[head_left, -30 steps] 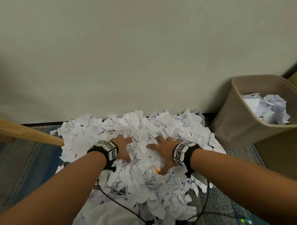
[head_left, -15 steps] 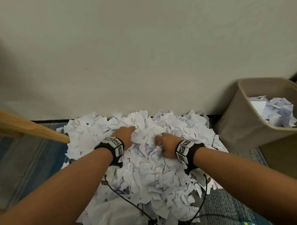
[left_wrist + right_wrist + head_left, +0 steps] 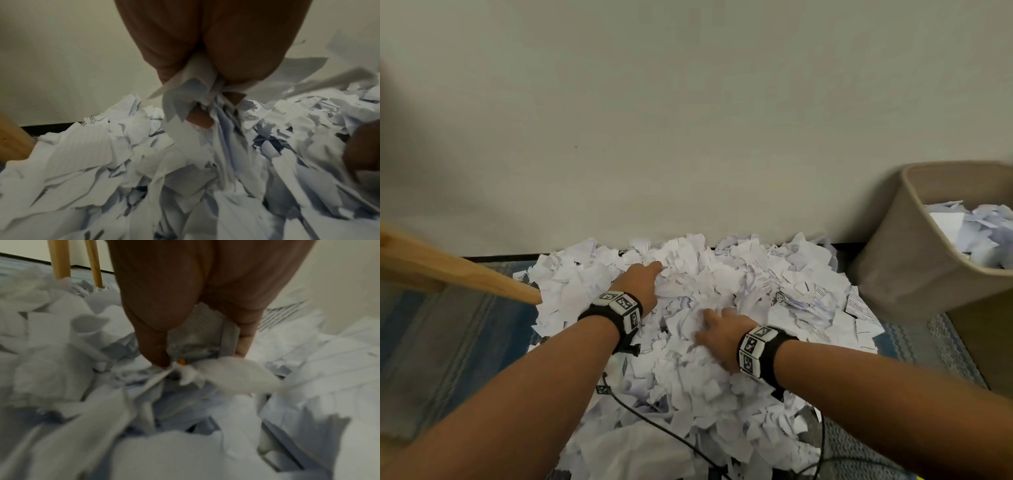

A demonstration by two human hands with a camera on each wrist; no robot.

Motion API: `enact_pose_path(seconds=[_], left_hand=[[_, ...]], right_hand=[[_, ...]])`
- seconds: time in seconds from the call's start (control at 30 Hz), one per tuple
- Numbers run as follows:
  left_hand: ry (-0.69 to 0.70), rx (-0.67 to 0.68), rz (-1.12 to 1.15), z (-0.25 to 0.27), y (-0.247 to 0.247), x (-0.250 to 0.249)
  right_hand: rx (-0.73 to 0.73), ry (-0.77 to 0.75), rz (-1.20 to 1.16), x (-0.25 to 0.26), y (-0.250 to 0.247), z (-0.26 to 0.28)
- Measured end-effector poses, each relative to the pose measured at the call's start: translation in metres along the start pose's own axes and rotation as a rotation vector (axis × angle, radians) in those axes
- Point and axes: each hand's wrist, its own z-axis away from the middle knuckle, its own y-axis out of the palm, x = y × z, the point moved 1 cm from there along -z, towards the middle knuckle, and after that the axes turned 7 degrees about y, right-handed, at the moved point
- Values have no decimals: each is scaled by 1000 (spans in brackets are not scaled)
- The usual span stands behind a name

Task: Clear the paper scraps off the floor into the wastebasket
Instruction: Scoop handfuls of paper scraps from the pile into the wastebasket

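Observation:
A big heap of white paper scraps (image 3: 756, 284) lies on the floor against the wall. My left hand (image 3: 642, 284) is dug into the heap's far middle; in the left wrist view its fingers (image 3: 200, 119) curl around a bunch of scraps (image 3: 191, 86). My right hand (image 3: 719, 330) is sunk into the heap nearer me, and its fingers (image 3: 244, 344) and thumb grip a wad of scraps (image 3: 197, 340). The tan wastebasket (image 3: 900, 260) stands at the right, holding scraps (image 3: 976, 233).
A wooden furniture leg (image 3: 458, 274) slants in from the left and ends at the heap's edge; two such legs (image 3: 61, 259) show in the right wrist view. Black cables (image 3: 654, 425) run under the near scraps. A blue striped rug (image 3: 448, 342) covers the floor.
Both hands went from lying spread on the heap to curling into it and gathering scraps. The left hand moved farther toward the wall.

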Motion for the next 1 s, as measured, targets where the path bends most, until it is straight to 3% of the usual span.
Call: enact_pose_path(seconds=[0.13,0.57,0.67,0.87,1.0], left_hand=[[-4,-26,0,1,-6,5],[50,-147,-12,-12,-33,-30],[63,-255,52,-20,-51,-44],[169,-600,324,-46,-95,-106],[295,-736,479,-55,-118,-179]], right_hand=[[25,-12,-124,-13,-17,-2],[-272,239,-1017,-111,-57,42],[-424,273,-1260,-138,-78,64],[-813,301,-1809,-200,-121,126],[-1056,408,-1879,-245,-135,176]])
